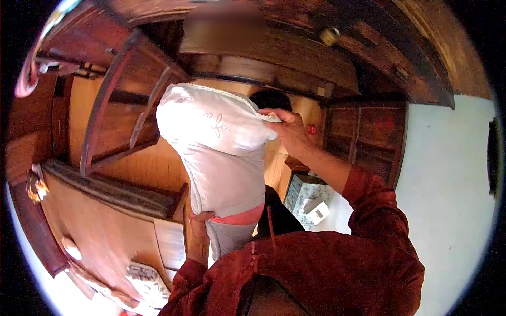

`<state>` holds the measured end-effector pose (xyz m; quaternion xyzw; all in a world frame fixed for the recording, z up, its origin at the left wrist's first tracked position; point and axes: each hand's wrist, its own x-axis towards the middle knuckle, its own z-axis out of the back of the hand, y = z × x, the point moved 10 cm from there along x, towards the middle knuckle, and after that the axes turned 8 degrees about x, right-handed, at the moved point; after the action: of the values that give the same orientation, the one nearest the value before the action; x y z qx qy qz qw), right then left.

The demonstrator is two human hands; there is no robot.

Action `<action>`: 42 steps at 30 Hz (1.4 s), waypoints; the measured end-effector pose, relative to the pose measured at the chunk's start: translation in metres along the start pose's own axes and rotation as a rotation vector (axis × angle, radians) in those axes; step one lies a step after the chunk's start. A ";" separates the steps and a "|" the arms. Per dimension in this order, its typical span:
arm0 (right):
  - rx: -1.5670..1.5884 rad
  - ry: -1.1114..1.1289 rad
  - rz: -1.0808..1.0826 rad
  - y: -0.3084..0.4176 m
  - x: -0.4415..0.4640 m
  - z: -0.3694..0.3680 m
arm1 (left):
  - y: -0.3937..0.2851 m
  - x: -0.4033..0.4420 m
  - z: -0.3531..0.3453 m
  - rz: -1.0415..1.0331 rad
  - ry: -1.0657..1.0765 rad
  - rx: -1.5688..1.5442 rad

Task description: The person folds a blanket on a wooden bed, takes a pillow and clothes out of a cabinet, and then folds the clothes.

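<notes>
A soft, bulging white and grey pillow (224, 163) hangs upright in front of my chest. It has cursive lettering on its upper part and a corded edge down its left side. A coral-red strip (241, 216) shows across its lower part, above a grey fold. My right hand (287, 128) is closed on the pillow's upper right corner, pinching the pale edge. Lower down, my left hand (200, 220) grips the corded left edge, thumb in front and its other fingers mostly hidden.
A wooden bed frame or bench (100, 226) fills the left, with a folded patterned cloth (147, 279) on it. Wooden posts (108, 105) rise behind. To the right are a dark wooden cabinet (363, 139), a white box (317, 211) on a patterned surface, and a pale wall (448, 184).
</notes>
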<state>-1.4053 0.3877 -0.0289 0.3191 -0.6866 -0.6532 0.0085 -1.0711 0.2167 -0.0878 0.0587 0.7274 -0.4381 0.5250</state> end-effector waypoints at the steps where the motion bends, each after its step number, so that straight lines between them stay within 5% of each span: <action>1: 0.026 0.018 0.014 -0.002 -0.006 -0.020 | 0.005 -0.003 0.010 -0.012 0.026 -0.066; 8: 0.387 -0.024 -0.164 -0.061 -0.009 -0.037 | 0.009 -0.019 0.073 -0.083 0.005 0.077; 12: 0.538 0.107 -0.360 -0.119 -0.001 -0.066 | -0.055 -0.073 0.131 -0.225 -0.148 -0.083; 15: 0.589 -0.074 -0.625 -0.166 -0.007 -0.098 | -0.121 -0.123 0.195 -0.291 -0.198 -0.282; 18: 0.448 0.265 -0.676 -0.177 -0.046 -0.211 | -0.134 -0.188 0.329 -0.367 -0.320 -0.316; 23: 0.146 0.531 -0.672 -0.162 -0.101 -0.312 | -0.110 -0.237 0.530 -0.377 -0.662 -0.039; 33: 0.037 0.231 -0.860 -0.237 -0.146 -0.193 | -0.159 -0.216 0.843 -0.200 -1.055 1.023; 36: 0.026 0.095 -0.827 -0.235 -0.162 -0.152 | -0.180 -0.177 0.845 -0.200 -1.048 1.305; 38: -0.100 0.097 -0.840 -0.242 -0.177 -0.126 | -0.163 -0.130 0.805 -0.384 -0.892 1.323; 40: -0.242 0.180 -0.887 -0.259 -0.198 -0.100 | -0.119 -0.067 0.719 -0.555 -0.633 1.030; 42: -0.633 0.425 -0.803 -0.274 -0.219 -0.081 | -0.057 -0.005 0.570 -0.476 -0.453 0.705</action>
<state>-1.0798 0.4294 -0.1756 0.6626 -0.2643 -0.7007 -0.0074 -0.6942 -0.2142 -0.0878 -0.0315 0.3951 -0.7678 0.5034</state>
